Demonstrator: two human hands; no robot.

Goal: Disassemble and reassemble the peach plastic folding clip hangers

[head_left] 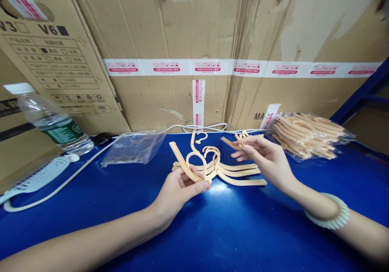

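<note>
My left hand is closed on a beige plastic hanger piece, a curved arm joined to a hook, raised just above the blue table. To the right, my right hand pinches a separate hanger arm between thumb and fingers. Behind and between the hands lies a stack of beige hangers, hooks pointing away from me, arms spread to both sides. A loose hook piece rests at the back of the table. More beige pieces lie behind my right hand, partly hidden by it.
A clear bag packed with hanger pieces lies at back right. An empty-looking plastic bag, a water bottle, a pale hairbrush and a white cable are at left. Large cardboard boxes stand along the back edge.
</note>
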